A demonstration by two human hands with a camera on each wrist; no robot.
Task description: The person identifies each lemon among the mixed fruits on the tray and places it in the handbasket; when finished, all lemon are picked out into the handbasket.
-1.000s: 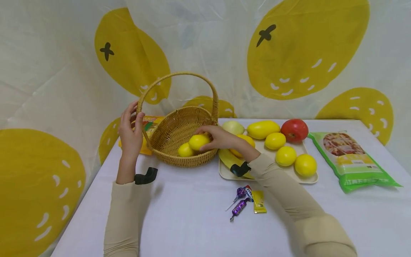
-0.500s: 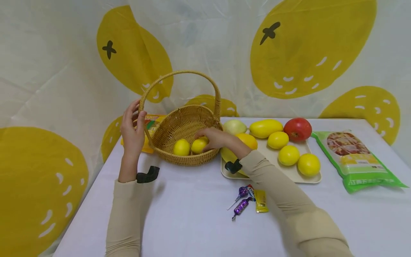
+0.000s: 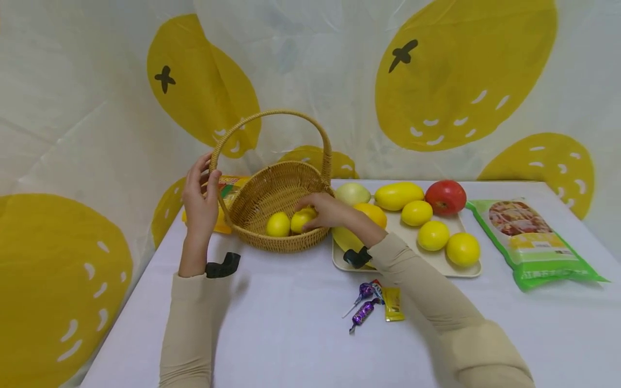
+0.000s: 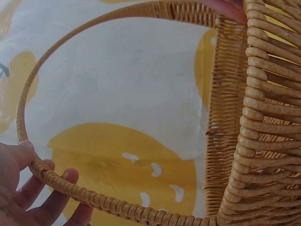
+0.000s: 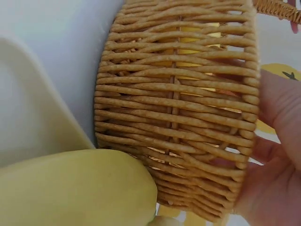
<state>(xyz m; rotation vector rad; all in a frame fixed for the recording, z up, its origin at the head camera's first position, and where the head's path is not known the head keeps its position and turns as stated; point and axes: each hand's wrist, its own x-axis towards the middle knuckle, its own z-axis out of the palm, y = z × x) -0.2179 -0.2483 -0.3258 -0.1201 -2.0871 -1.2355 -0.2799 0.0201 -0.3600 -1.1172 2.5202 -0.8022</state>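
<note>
- A person's left hand (image 3: 200,200) curls its fingers round the arched handle of a woven tan wicker basket (image 3: 271,189) standing toward the white table's (image 3: 291,334) far left edge.
- The right hand (image 3: 324,210) reaches over the rim, fingers cupped on a small yellow lemon (image 3: 301,220) lying inside beside a second lemon (image 3: 278,224).
- A cream rectangular tray (image 3: 451,269) of fruit sits just right of the basket.

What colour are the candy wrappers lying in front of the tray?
Purple for the two candies, with a yellow packet beside them. The head view shows it best.
</note>
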